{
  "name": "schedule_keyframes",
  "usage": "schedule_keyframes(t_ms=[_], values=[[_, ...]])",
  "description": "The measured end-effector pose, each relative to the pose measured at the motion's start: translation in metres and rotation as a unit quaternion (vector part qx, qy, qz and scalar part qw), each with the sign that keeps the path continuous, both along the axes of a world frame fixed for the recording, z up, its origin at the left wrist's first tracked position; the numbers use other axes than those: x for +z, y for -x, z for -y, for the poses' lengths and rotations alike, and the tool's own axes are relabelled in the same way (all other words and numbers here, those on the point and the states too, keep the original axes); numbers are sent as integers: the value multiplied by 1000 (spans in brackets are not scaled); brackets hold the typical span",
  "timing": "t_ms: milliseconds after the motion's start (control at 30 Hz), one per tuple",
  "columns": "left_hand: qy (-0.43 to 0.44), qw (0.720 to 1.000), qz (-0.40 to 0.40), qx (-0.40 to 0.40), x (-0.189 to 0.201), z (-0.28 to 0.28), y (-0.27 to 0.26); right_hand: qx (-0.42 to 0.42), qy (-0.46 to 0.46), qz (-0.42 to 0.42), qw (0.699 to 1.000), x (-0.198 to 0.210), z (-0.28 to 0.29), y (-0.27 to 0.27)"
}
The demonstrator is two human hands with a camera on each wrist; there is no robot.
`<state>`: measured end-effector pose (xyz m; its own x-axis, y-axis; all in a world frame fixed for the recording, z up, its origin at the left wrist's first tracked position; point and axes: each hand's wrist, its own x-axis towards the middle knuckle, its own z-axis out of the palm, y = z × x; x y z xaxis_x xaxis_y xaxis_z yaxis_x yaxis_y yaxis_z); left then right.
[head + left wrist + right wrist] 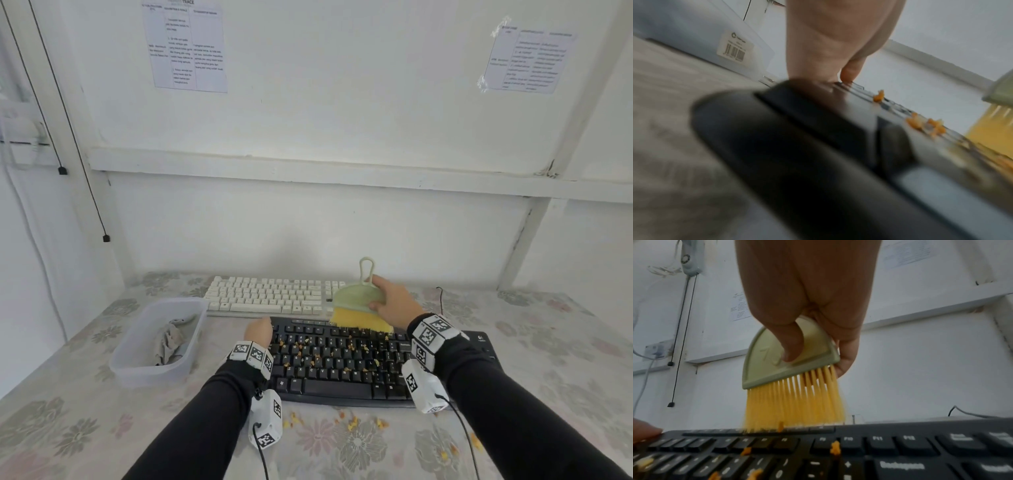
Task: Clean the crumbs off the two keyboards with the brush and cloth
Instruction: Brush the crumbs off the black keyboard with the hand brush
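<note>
A black keyboard [342, 366] strewn with orange crumbs [301, 346] lies nearest me, and a white keyboard [267, 296] sits just behind it. My right hand [385, 301] grips a green brush [356, 296], thumb on its flat face [764, 366]. The yellow bristles [793, 402] touch the black keyboard's [900, 447] top key row near the middle. My left hand [259, 330] holds the black keyboard's far left corner; the thumb tip [847, 74] rests on its edge [797, 138]. A grey cloth [169, 339] lies crumpled in a clear plastic tub [137, 370] on the left.
More crumbs [352, 423] are scattered on the flowered tablecloth [85, 428] in front of the black keyboard. A white wall stands right behind the white keyboard. A dark cable [440, 298] runs along the table at the back right.
</note>
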<state>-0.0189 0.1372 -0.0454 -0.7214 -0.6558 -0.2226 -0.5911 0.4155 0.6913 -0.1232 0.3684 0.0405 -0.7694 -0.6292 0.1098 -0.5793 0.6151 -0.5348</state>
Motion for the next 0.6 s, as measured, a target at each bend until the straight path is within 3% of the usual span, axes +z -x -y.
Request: schedule_keyframes(t_ms=[167, 300, 433, 600], values=[[-53, 997, -46, 16, -1, -3, -3, 62, 55, -29, 996, 8, 28, -15], [-82, 994, -67, 41, 0, -3, -4, 141, 14, -15, 990, -8, 60, -33], [-99, 990, -95, 41, 3, -4, -7, 99, 3, -1, 995, -10, 45, -27], [-132, 980, -130, 67, 2, -5, -7, 29, -29, -11, 999, -7, -17, 1]])
